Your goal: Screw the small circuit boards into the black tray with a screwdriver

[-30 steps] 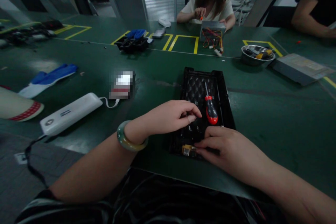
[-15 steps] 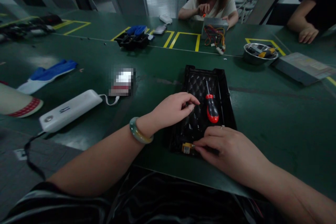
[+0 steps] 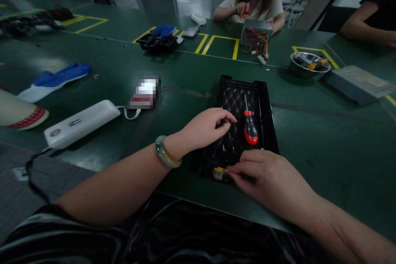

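A black tray (image 3: 227, 136) with a quilted bottom lies lengthwise before me on the table. My right hand (image 3: 262, 173) pinches a small yellow piece with a silvery square on it (image 3: 219, 173) between thumb and fingertips, at the tray's near edge. My left hand (image 3: 208, 128), a bangle on its wrist, hovers over the tray's left side. Its thumb and fingers are loosely bent and apart, with nothing between them. A screwdriver (image 3: 251, 128) with a red and black handle lies in the tray, its shaft pointing away from me.
Left on the green table (image 3: 182, 70) are a white power strip (image 3: 83, 123), a blurred phone (image 3: 145, 93) and a blue-white glove (image 3: 57, 80). Farther off are a metal bowl of tools (image 3: 307, 70), a grey panel (image 3: 360, 82) and a co-worker (image 3: 262, 4) with a wired metal box (image 3: 252, 33).
The camera view has shifted slightly. Both of my hands stay nearly where they were, the right still pinching the yellow piece. The arm of a second person at the far right has moved.
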Demonstrator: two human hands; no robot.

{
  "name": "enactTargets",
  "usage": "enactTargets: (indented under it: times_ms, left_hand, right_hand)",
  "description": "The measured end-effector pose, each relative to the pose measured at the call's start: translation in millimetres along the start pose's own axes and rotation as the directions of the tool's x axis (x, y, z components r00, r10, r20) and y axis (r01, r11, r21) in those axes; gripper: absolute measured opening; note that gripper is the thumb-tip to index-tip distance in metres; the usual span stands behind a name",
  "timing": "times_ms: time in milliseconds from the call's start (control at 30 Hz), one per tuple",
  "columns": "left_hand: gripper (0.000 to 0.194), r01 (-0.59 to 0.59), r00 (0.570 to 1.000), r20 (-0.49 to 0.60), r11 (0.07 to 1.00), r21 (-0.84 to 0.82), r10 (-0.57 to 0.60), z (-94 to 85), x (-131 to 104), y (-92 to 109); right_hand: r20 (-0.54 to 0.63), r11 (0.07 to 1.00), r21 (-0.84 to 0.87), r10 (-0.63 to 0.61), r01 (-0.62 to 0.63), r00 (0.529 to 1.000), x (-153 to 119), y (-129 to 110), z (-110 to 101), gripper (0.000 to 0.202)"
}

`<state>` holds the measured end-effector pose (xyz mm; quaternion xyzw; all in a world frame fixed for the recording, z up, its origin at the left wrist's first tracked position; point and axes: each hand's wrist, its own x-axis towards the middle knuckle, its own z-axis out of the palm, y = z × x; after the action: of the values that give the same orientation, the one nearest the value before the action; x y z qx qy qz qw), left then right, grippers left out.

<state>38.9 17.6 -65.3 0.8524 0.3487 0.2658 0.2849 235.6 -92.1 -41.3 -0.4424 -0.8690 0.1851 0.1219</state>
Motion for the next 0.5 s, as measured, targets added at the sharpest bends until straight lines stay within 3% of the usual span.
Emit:
enactTargets:
  times_ms: [500]
  left_hand:
    - [0.023,0.027,0.999,-0.018,0.999,0.02,-0.026,1.9,0.0,1.2]
  right_hand:
    - [0.084,0.999,0.036,0.035,-0.038,0.996,0.7,-1.4,-0.6,0.018]
